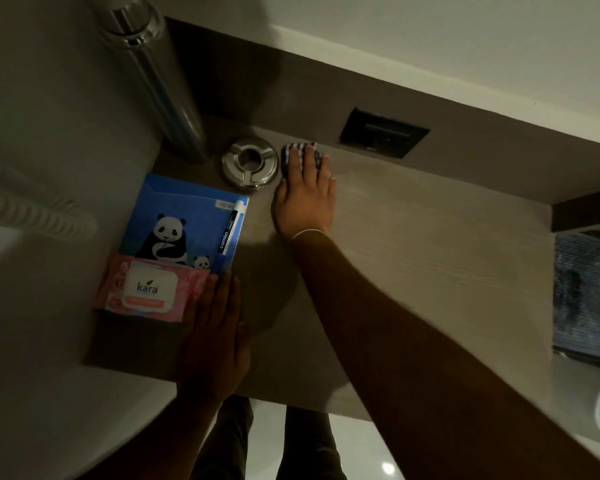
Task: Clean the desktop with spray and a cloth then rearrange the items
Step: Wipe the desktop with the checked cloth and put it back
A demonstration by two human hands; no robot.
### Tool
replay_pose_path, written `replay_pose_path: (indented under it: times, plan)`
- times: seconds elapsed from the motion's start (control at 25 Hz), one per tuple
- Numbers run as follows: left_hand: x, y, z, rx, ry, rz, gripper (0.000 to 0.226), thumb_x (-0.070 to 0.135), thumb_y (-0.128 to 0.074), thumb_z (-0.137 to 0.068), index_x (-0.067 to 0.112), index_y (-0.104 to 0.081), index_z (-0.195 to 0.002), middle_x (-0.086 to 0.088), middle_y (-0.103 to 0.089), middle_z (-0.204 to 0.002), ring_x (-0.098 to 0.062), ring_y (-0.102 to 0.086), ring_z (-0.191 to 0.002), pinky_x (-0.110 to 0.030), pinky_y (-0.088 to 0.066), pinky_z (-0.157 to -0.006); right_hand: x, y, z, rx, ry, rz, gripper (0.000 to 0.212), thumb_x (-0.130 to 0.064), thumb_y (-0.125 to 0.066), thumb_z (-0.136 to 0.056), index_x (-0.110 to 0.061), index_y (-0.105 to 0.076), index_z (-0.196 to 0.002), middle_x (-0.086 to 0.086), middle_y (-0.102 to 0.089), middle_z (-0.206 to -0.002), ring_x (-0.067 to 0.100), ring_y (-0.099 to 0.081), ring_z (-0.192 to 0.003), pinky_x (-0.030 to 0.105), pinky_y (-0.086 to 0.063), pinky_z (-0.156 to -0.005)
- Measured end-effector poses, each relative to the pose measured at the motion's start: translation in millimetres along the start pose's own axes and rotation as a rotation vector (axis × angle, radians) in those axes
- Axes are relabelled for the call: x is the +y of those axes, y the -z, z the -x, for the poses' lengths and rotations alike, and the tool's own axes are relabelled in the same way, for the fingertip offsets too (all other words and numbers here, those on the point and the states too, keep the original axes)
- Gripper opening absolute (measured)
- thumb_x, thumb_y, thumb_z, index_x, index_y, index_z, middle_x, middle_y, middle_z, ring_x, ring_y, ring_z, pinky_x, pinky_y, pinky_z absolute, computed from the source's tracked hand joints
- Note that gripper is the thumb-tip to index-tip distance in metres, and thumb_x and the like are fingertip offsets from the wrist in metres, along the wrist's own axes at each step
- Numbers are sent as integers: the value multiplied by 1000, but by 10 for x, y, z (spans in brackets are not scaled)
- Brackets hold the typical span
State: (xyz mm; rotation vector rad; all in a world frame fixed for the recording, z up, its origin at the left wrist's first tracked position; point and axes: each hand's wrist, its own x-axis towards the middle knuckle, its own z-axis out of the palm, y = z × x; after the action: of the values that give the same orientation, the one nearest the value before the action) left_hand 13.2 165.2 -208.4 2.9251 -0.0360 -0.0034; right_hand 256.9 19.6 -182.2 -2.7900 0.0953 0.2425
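Note:
My right hand [305, 199] lies flat on a dark striped cloth [290, 154], pressing it onto the wooden desktop [413, 244] near the back wall. My left hand [215, 327] rests flat on the desk by the front edge, fingers together, touching the side of a pink pack of wipes [146, 289]. The pack lies on a blue panda notebook [184, 223], and a marker pen [229, 233] sits along the notebook's right edge. No spray bottle is visible.
A round metal ashtray [250, 164] stands just left of the cloth. A tall steel flask [153, 71] rises at the back left. A black socket plate [383, 133] is set in the back panel. A dark striped mat [586, 292] with a glass object lies at right.

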Motion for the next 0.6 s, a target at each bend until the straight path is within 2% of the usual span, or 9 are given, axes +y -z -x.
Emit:
replay_pose_path:
  times: [0.08,0.16,0.24,0.36,0.44,0.6]
  plan:
    - [-1,-8,0,3,-5,-1,70,43,-39,-104,10,-24,-164,-13,-27,-172,-31,-18,-163,-54,-20,-130,-130,-52,-15,-4,5,-6,68,-42,-39,-107,-28,-15,-169,5,-10,-178,34,-5,-165,55,-14,-132]
    - [-16,-28,-2,-3,4,3,68,44,-29,-107,12,-19,-166,-12,-24,-174,-26,-8,-165,-54,-18,-131,-173,-58,-55,-29,49,-13,76,-46,-48,-103,-28,-13,-169,6,-9,-178,35,-4,-164,54,-11,-133]
    - [-38,-55,12,-16,-1,3,68,44,-26,-108,14,-14,-167,-11,-20,-176,-26,-5,-166,-57,-20,-131,-152,-42,-88,-35,97,-9,80,-51,-51,-101,-29,-14,-169,5,-11,-178,36,-6,-164,53,-11,-131]
    - [-65,-80,23,-24,-37,-25,75,44,-36,-104,15,-10,-168,-13,-18,-176,-30,-7,-165,-58,-16,-131,-72,22,-114,-49,149,-29,69,-47,-43,-106,-32,-17,-168,-1,-13,-177,31,-8,-164,54,-15,-132]
    - [-77,-72,42,-15,-56,-29,74,42,-36,-103,11,-15,-167,-16,-20,-175,-31,-7,-165,-56,-10,-133,79,69,-91,-30,166,-7,65,-44,-39,-107,-33,-19,-168,-3,-16,-177,27,-12,-164,54,-17,-131]
    - [-99,-45,91,-132,-83,-59,59,28,-31,-107,-7,-44,-152,-23,-19,-173,-40,-10,-164,-65,-16,-130,885,324,15,68,36,20,62,-44,-35,-106,-34,-24,-167,-5,-21,-176,23,-17,-163,51,-20,-131]
